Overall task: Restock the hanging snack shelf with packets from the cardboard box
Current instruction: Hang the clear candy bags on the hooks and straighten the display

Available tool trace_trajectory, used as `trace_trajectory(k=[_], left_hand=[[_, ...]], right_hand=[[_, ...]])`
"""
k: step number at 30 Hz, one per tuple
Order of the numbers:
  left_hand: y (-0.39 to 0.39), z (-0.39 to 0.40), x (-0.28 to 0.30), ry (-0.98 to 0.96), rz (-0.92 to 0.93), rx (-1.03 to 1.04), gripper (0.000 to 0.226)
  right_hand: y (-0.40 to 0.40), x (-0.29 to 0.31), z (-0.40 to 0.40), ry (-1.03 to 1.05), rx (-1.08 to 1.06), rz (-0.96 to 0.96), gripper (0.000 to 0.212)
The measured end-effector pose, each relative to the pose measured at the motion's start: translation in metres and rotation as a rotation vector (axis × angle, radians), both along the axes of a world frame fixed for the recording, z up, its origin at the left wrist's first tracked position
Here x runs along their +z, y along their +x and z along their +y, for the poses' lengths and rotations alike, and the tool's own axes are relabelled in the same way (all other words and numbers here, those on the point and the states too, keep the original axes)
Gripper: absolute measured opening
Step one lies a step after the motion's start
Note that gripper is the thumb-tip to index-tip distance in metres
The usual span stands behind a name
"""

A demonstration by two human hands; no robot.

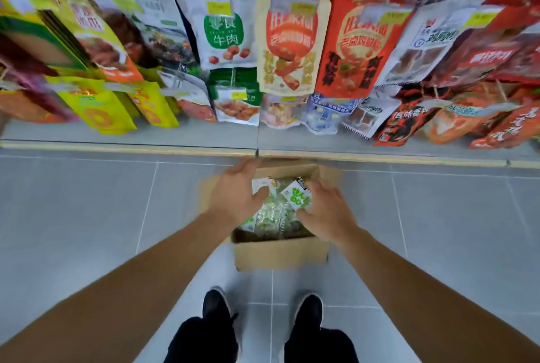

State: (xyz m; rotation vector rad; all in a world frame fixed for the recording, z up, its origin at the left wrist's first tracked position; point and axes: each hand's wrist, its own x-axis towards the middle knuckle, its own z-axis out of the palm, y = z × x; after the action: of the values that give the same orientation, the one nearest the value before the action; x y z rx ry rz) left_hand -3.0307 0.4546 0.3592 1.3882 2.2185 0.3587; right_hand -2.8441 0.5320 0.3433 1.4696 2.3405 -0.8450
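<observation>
cardboard box [280, 253] – 1 | hands – 2: left hand [236, 196], right hand [327, 210] | black shoes [217, 302] – 2 | green-lettered packet [298, 196] raised in box – 1 | hanging snack packets [222, 29] – dozens, uncountable

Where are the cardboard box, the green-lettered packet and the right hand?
cardboard box [280, 254]: head view, near outer wall.
green-lettered packet [298, 197]: head view, white printed face.
right hand [330, 210]: head view, back of the hand.
</observation>
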Motion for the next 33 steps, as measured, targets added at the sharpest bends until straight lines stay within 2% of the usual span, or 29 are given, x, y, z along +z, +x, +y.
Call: trace_trajectory(k=[12, 17, 24, 27, 30, 33], left_hand=[[-0.027, -0.012, -0.291, -0.121, -0.061, 0.093, 0.062], [-0.033, -0.005, -0.379, -0.146, -0.089, 0.103, 0.063], [-0.048, 0.007, -0.437, -0.192, -0.201, 0.176, 0.063], [-0.059, 0.013, -0.445, -0.134, -0.226, 0.200, 0.061], [-0.063, 0.018, -0.449, -0.074, -0.254, 0.281, 0.057], [-0.063, 0.024, -0.450, -0.053, -0.252, 0.343, 0.055]], right_hand=[[-0.038, -0.297, 0.018, -0.080, 0.097, -0.028, 0.068], [-0.059, -0.394, 0.029, -0.053, 0.144, -0.002, 0.071], [-0.094, -0.484, 0.048, 0.037, 0.323, -0.059, 0.083], [-0.106, -0.498, 0.047, 0.097, 0.318, -0.123, 0.073], [-0.102, -0.491, 0.055, 0.069, 0.241, -0.088, 0.048], [-0.077, -0.476, 0.072, -0.111, -0.033, 0.103, 0.044]])
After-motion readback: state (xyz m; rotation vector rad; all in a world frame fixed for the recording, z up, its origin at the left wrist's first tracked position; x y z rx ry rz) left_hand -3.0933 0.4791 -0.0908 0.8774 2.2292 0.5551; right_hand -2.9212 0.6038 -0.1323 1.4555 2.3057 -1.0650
